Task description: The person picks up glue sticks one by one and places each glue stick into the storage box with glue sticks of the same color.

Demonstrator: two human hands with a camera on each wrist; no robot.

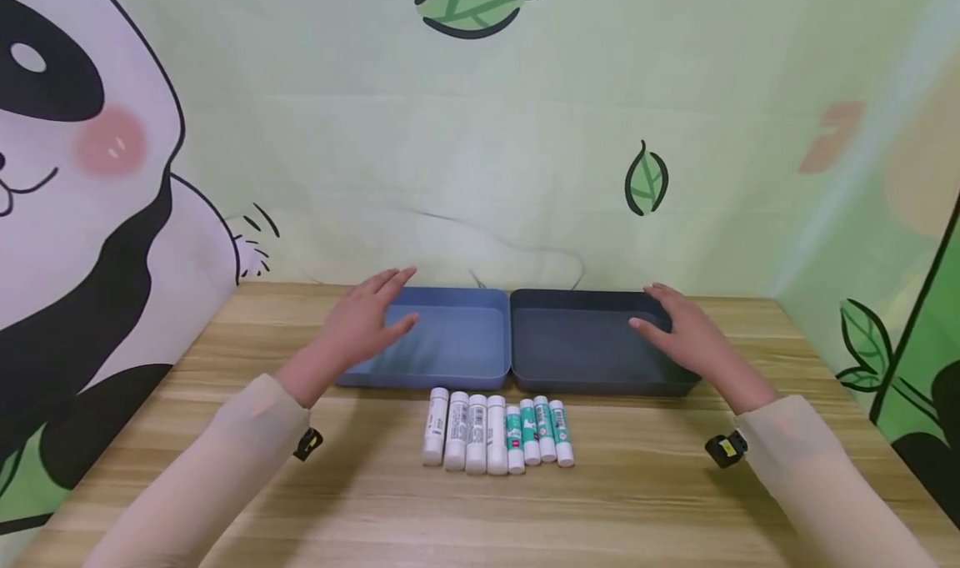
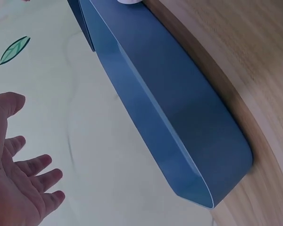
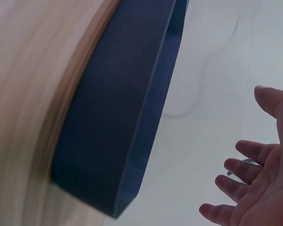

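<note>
My left hand [image 1: 360, 322] hovers over the left end of a blue tray [image 1: 457, 339], its fingers spread and holding nothing. Over the right end of a dark grey tray [image 1: 585, 351] my right hand [image 1: 686, 330] is held the same way, thumb apart from the fingers. In front of the trays lies a row of glue sticks. Several larger white glue sticks [image 1: 456, 430] make up its left part, and several smaller green-and-white glue sticks [image 1: 528, 430] its right part. Both wrist views show the palms, the left hand [image 2: 19, 174] and the right hand [image 3: 264, 169], with nothing in them.
The two trays stand side by side at the back of the wooden table [image 1: 375, 510]. Behind them rises a pale green backdrop [image 1: 337, 176] printed with leaves and a panda [image 1: 75, 176]. A small black device [image 1: 726, 449] sits at the right cuff.
</note>
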